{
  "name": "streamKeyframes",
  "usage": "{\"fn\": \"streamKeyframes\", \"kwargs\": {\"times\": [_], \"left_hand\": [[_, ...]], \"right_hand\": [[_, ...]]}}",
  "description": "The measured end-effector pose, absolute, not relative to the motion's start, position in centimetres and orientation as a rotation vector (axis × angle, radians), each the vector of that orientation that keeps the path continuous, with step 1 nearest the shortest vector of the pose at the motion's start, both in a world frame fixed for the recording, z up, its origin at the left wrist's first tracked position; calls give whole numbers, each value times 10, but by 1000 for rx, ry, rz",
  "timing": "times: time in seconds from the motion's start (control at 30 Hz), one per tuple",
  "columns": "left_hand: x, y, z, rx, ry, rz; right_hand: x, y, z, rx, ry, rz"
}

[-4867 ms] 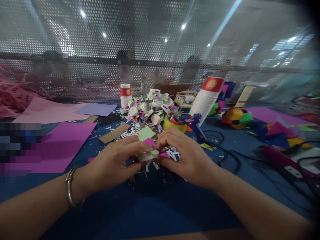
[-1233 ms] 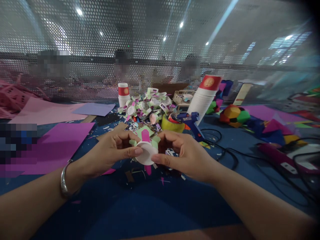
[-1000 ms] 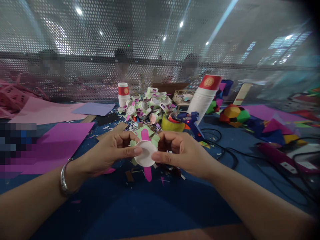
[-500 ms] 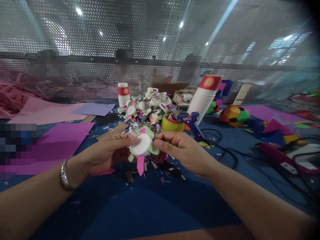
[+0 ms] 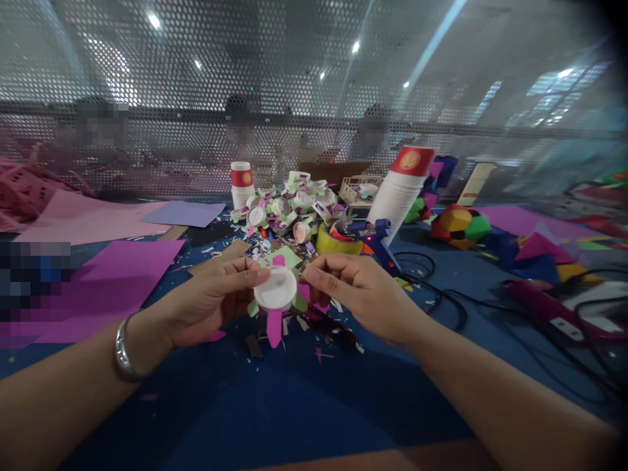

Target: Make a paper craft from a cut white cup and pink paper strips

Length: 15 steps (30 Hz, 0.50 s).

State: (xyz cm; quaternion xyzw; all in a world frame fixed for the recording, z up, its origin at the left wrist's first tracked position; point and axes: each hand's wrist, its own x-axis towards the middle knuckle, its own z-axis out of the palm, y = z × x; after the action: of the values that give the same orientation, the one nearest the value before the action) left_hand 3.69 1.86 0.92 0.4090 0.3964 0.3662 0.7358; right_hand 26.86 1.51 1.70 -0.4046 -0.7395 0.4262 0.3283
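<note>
A cut-down white paper cup base [image 5: 275, 289] faces up in front of me, with a pink paper strip [image 5: 274, 329] sticking out below and pale green paper flaps [image 5: 300, 301] at its sides. My left hand [image 5: 213, 297] pinches its left rim between thumb and fingers. Just off the right rim is my right hand [image 5: 356, 294], thumb and fingertips drawn together; anything between them is too small or hidden to make out. Behind the cup base lie a green paper piece [image 5: 287, 256] and scraps. Beyond sits a heap of similar paper cup pieces [image 5: 289, 206].
A blue glue gun [image 5: 375, 239] stands by a yellow tape roll [image 5: 336, 242], its black cable [image 5: 456, 301] trailing right. Stacked paper cups [image 5: 400, 196] lean behind it; a shorter stack [image 5: 242, 186] stands left. Magenta sheets [image 5: 118, 281] lie left, a power strip [image 5: 564, 311] right.
My right fingertips have come slightly away from the green flap on the cup base's right side. The cup base has tipped a little, showing more of its hollow; my left hand keeps its hold.
</note>
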Motion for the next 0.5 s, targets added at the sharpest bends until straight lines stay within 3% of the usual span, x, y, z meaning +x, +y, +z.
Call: {"fn": "streamKeyframes", "kwargs": {"times": [0.23, 0.5], "left_hand": [[39, 12, 6, 1191, 901, 835], [39, 9, 2, 1545, 960, 621]], "right_hand": [[269, 14, 17, -1060, -1951, 1100], [278, 22, 15, -1164, -1930, 860]]}}
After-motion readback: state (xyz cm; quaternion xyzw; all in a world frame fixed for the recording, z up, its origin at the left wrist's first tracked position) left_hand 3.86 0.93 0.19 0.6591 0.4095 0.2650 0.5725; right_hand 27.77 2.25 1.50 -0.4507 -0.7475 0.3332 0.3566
